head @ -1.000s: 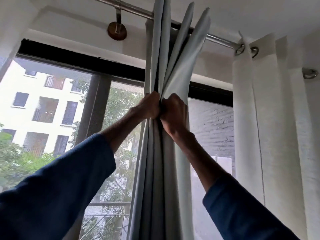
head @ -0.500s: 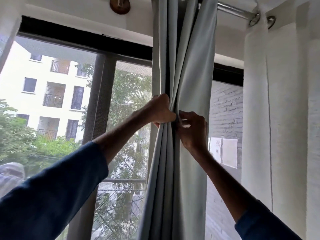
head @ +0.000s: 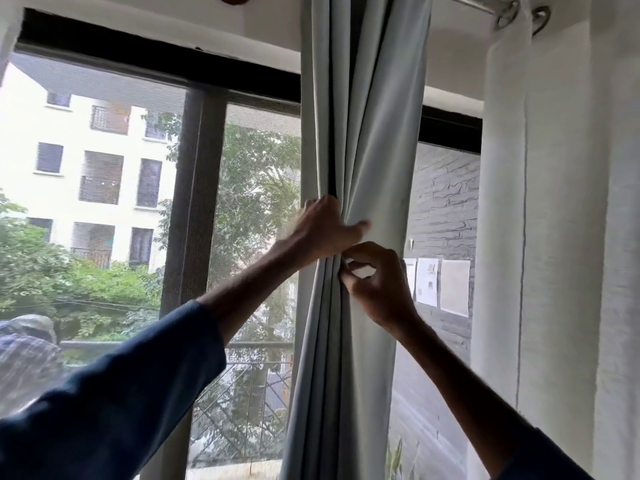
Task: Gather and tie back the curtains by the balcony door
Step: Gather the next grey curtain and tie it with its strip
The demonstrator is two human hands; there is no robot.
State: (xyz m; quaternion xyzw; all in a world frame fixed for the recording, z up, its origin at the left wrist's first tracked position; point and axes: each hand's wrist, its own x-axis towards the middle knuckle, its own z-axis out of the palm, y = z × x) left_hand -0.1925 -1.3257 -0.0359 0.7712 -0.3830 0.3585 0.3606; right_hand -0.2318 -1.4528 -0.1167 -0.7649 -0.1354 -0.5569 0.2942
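A pale grey-green curtain (head: 374, 133) hangs bunched into narrow folds in front of the balcony door glass. My left hand (head: 325, 230) grips the gathered folds from the left, thumb lying across the front. Just below it, my right hand (head: 377, 282) has its fingers curled against the folds and pinches a small white piece (head: 362, 271); I cannot tell what that piece is. A white sheer curtain (head: 554, 237) hangs loose at the right from rings on the metal rod (head: 481, 1).
The dark door frame (head: 190, 209) stands left of the bunched curtain, with balcony railing (head: 249, 372) and trees outside. A grey brick wall (head: 446, 209) with paper sheets (head: 453, 285) shows between the two curtains.
Both hands have slid down the gathered curtain and my view has tilted lower. My right hand has gone from squeezing the folds beside the left to pinching a white piece just under it.
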